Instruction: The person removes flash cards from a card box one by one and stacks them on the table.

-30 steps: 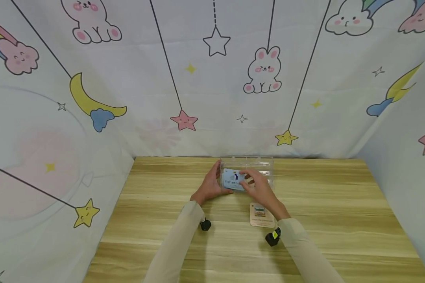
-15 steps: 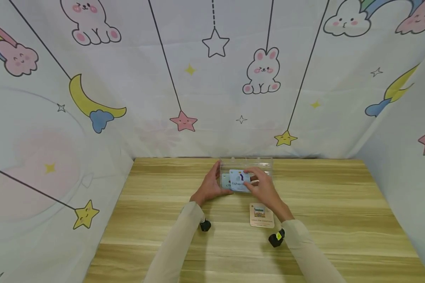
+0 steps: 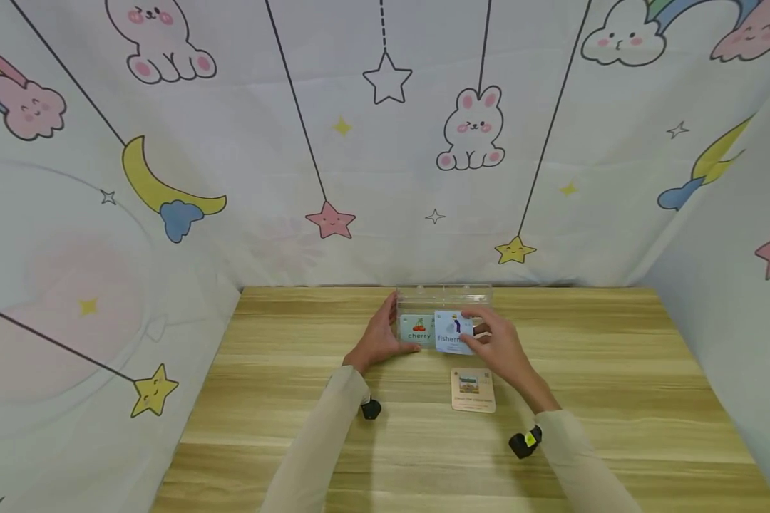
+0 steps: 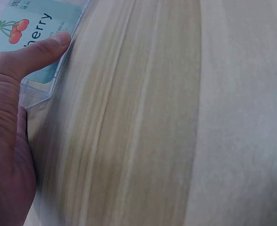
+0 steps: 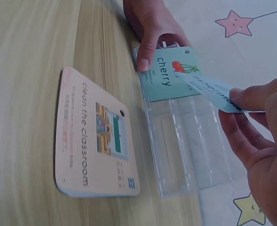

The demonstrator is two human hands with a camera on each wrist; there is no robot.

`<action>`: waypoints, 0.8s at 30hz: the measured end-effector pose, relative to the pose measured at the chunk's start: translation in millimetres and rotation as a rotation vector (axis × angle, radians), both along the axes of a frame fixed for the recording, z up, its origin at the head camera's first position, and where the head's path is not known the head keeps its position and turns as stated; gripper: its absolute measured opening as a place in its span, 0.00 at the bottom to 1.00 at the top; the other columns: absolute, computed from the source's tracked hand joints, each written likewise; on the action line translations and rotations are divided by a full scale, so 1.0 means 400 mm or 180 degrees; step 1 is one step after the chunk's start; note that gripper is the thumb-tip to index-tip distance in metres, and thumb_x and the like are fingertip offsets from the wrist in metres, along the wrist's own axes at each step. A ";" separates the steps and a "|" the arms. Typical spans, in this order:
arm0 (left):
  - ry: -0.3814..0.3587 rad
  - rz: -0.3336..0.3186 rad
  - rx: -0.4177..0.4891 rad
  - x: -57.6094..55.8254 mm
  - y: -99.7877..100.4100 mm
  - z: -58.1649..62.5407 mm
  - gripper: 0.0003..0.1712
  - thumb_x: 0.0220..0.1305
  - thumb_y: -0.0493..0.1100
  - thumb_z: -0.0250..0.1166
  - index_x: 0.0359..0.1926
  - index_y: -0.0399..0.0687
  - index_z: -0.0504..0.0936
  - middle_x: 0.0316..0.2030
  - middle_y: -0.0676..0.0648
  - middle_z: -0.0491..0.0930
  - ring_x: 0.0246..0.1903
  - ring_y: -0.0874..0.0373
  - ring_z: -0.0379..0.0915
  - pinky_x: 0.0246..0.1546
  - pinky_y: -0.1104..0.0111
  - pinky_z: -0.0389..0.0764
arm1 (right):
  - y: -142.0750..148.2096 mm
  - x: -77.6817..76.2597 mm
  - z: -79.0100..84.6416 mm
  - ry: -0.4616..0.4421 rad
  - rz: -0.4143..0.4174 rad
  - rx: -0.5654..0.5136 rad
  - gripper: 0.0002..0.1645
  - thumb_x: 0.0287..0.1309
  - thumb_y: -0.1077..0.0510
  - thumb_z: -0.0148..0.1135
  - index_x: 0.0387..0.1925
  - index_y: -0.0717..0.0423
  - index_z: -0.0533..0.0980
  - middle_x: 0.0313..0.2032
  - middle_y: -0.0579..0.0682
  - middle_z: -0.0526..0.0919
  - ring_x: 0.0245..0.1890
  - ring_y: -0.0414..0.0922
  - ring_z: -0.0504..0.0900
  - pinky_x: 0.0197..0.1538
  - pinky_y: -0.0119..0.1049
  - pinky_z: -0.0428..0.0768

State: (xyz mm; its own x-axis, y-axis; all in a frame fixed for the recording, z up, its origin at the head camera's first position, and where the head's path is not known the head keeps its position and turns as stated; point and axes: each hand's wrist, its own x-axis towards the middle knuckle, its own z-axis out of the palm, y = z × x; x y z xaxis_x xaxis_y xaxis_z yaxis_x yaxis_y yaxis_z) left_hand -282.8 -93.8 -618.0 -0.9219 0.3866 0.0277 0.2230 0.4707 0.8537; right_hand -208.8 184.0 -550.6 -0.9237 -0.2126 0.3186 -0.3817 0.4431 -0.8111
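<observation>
My left hand grips the left end of a clear plastic box, its thumb over the front edge. In the box's left part lies a pale green flashcard printed "cherry". My right hand pinches a light blue flashcard lettered "fisherm…" between thumb and fingers; the fingers hide the word's end. This blue card is tilted over the box, right of the cherry card in the head view. Whether it is one card or several, I cannot tell.
A peach stack of flashcards, topped by "clean the classroom", lies on the wooden table in front of the box. The box has open see-through compartments on its right. Behind the table hangs a white printed cloth.
My right hand has carried the blue fisherman card rightward off the left part of the box, uncovering the cherry card. The left hand keeps its hold on the box.
</observation>
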 end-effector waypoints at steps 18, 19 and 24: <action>0.0013 -0.0003 -0.0007 -0.002 -0.002 -0.008 0.76 0.47 0.46 0.87 0.83 0.46 0.40 0.80 0.42 0.52 0.77 0.51 0.53 0.74 0.67 0.62 | 0.100 0.102 -0.038 -0.0687 0.0022 -0.0242 0.28 0.58 0.71 0.74 0.60 0.63 0.77 0.56 0.64 0.79 0.38 0.47 0.86 0.35 0.30 0.86; 0.0021 -0.0003 -0.0004 -0.002 -0.002 -0.008 0.76 0.47 0.46 0.87 0.83 0.46 0.41 0.80 0.42 0.52 0.77 0.51 0.53 0.74 0.66 0.62 | 0.103 0.107 -0.042 -0.0733 0.0021 -0.0263 0.28 0.58 0.71 0.74 0.60 0.63 0.77 0.56 0.64 0.79 0.38 0.47 0.86 0.35 0.30 0.86; 0.0045 -0.0009 0.0015 -0.003 -0.001 -0.007 0.77 0.46 0.46 0.87 0.83 0.45 0.41 0.80 0.41 0.53 0.77 0.51 0.54 0.74 0.66 0.62 | 0.108 0.131 -0.062 -0.0923 -0.0035 -0.0295 0.28 0.57 0.70 0.75 0.59 0.64 0.78 0.57 0.66 0.79 0.40 0.48 0.87 0.36 0.30 0.86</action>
